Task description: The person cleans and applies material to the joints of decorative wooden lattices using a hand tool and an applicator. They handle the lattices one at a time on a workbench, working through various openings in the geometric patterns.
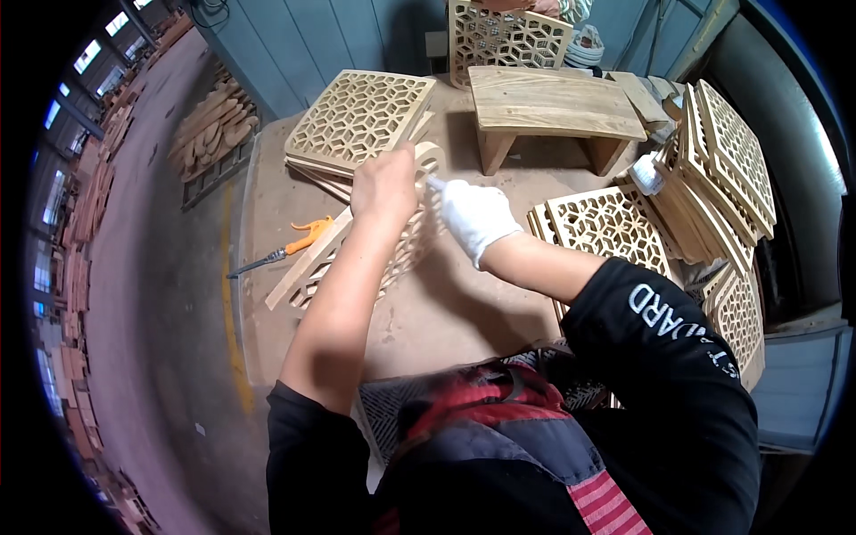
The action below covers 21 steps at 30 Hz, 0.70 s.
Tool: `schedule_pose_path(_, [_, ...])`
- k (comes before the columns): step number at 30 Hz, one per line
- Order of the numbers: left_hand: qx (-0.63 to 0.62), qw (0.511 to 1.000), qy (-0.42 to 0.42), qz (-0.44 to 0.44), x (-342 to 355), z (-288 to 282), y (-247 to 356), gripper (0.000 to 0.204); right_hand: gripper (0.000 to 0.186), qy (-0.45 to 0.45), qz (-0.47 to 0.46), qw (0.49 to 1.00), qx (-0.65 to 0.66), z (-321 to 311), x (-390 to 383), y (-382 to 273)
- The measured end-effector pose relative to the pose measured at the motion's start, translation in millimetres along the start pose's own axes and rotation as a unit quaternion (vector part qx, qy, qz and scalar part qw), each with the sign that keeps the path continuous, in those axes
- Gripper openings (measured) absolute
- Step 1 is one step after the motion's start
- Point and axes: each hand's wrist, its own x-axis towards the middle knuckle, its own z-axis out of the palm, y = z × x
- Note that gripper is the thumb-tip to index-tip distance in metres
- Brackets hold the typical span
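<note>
My bare left hand (385, 185) is closed round the upper edge of a pale wooden lattice panel (413, 248). The panel stands tilted over the floor, partly hidden behind my left forearm. Facing it from the right, my right hand (477, 218) wears a white glove, its fingers closed. A small pale piece (434, 182) shows at the gloved fingertips, against the panel's edge; its kind cannot be made out. An orange air blow gun (308, 237) with a dark nozzle lies left of the panel.
Stacked lattice panels (357, 116) lie beyond my left hand; more panels (611, 227) lie at right, beside leaning panels (736, 152). A wooden stool (553, 102) stands ahead. Behind it, a person's hands are at another panel (508, 40). Wood pieces (214, 125) are piled far left.
</note>
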Motion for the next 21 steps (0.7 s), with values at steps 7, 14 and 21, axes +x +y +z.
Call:
schedule_pose_path(7, [0.024, 1.000, 0.009, -0.001, 0.6, 5.4, 5.4, 0.042, 0.035, -0.042, 0.038, 0.997, 0.045, -7.2, 20.2, -5.0])
schedule_pose_path(14, [0.009, 1.000, -0.002, -0.002, -1.2, 0.8, 8.7, 0.042, 0.018, -0.064, 0.049, 0.997, 0.008, -9.9, 13.7, 7.8])
schedule_pose_path(21, [0.031, 0.999, 0.032, 0.012, -5.6, -1.0, 6.1, 0.035, 0.020, -0.035, 0.015, 0.999, 0.035, -0.8, -1.4, 6.2])
